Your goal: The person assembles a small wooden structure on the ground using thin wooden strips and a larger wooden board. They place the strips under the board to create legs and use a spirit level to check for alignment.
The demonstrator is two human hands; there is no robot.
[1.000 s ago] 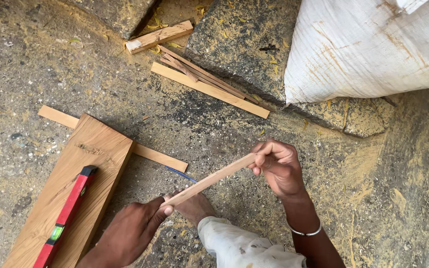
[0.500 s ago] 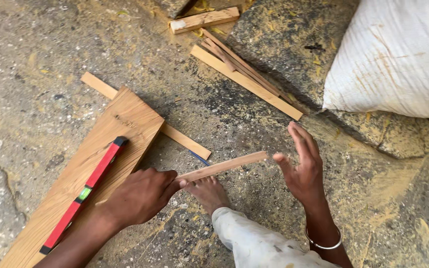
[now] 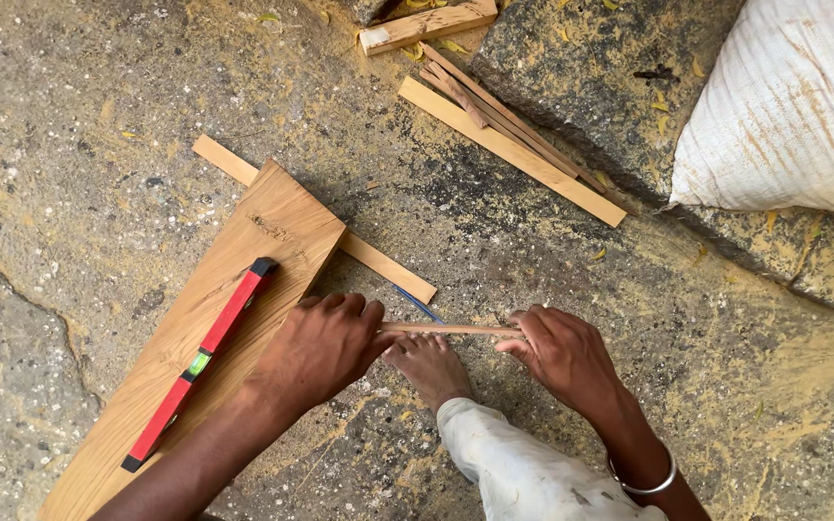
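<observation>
A thin wooden strip (image 3: 451, 329) lies almost level just above my bare foot (image 3: 431, 367). My left hand (image 3: 325, 345) grips its left end, fingers curled over it. At the other end my right hand (image 3: 562, 352), with a metal bangle on the wrist, closes over the strip. Under the strip, on the ground, lies a blue pencil (image 3: 420, 304). My left hand sits by the lower right edge of a wide wooden plank (image 3: 243, 289), on which a red spirit level (image 3: 200, 362) rests.
A narrow wooden batten (image 3: 383, 265) runs under the plank's upper end. Several loose slats (image 3: 509, 135) and a short block (image 3: 427, 24) lie at the top. A white woven sack (image 3: 789, 111) stands at the upper right. The ground is rough concrete dusted with sawdust.
The strip has dropped from a raised tilt to nearly level over my foot. My right hand, which let go half a second ago, has closed on its right end again.
</observation>
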